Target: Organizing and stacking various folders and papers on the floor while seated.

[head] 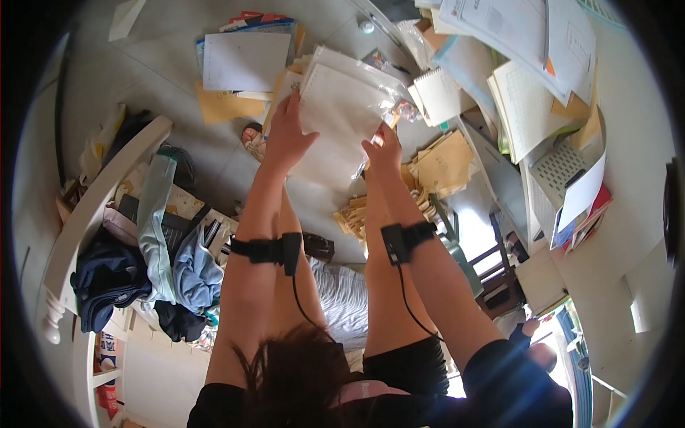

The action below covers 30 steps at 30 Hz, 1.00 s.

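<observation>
A clear plastic sleeve with pale paper sheets inside (342, 101) lies spread before me, between my two hands. Its left edge is under my left hand (289, 128), whose fingers rest along the margin with the thumb spread away. My right hand (384, 147) has its fingers bent at the sleeve's lower right edge, where the plastic glares; whether they pinch it cannot be told. Beneath the sleeve's upper left side, brown envelopes and papers stick out. A small doll-like figure (253, 138) lies on the floor left of my left hand.
White sheets (246, 61) top a pile of booklets and a brown envelope (225, 104). Brown envelopes (441, 163) are heaped at right, near a spiral notebook (436, 96) and stacked papers (522, 107). Folded clothes (115, 267) lie beside a curved white rail (101, 198). Another person (540, 353) is at lower right.
</observation>
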Available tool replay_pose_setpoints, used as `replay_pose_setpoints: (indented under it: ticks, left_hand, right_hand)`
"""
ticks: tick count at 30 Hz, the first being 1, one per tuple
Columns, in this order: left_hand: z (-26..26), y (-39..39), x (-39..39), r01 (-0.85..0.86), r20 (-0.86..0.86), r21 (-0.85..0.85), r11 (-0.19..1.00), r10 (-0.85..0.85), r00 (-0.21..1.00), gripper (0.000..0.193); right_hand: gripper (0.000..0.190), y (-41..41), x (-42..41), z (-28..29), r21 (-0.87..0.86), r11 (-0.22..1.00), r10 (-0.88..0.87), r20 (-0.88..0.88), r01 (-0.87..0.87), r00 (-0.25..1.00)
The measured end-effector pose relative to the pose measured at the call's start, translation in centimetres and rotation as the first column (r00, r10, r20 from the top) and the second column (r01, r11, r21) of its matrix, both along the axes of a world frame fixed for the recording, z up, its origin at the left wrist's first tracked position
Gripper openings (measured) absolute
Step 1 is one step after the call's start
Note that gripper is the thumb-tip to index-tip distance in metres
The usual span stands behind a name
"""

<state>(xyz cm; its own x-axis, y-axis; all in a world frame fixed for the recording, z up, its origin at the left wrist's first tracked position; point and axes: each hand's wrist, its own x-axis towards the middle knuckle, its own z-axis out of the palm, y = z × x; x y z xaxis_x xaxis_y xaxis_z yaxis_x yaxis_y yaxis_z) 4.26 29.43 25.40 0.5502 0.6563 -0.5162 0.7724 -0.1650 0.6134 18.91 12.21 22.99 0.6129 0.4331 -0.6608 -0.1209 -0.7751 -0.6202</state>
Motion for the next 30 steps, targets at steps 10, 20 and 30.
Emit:
replay_pose_setpoints:
  ticks: [10, 20, 30]
  left_hand:
    - [1.0, -2.5, 1.9, -0.151, 0.015, 0.185, 0.971, 0.151, 0.988, 0.069]
    - [0.2, -5.2, 0.0, -0.103, -0.03, 0.263, 0.959, 0.114, 0.993, 0.075]
    - [0.1, -5.2, 0.8, -0.086, -0.099, 0.285, 0.955, 0.118, 0.988, 0.075]
  right_hand:
    - [0.065, 1.7, -1.3, 0.6, -0.202, 0.979, 0.067, 0.132, -0.04, 0.989]
    - [0.092, 3.3, -4.8, 3.1, -0.28, 0.958, 0.129, 0.204, -0.068, 0.971]
    - [0.089, 1.0, -4.0, 1.9, -0.163, 0.97, 0.218, 0.244, -0.181, 0.945]
